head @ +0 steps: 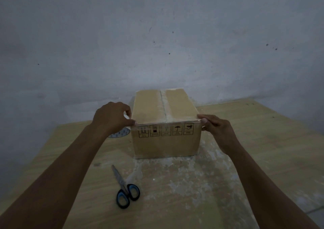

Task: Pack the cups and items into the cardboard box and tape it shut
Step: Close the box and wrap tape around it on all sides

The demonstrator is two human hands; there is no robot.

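Note:
The cardboard box [164, 144] stands closed on the table, with clear tape running along its top centre seam. A strip of clear tape [166, 123] stretches across the box's front top edge. My left hand [112, 118] grips the tape roll [120, 134] at the box's front left corner, thumb tip against that corner. At the front right corner, my right hand [217, 132] pinches the strip's end against the box, thumb on the top edge. No cups or other items show.
Scissors [125, 189] with black and blue handles lie shut on the wooden table [263, 149] in front of the box, slightly left. A grey wall [157, 35] rises right behind the box. The table's surface in front is scuffed white.

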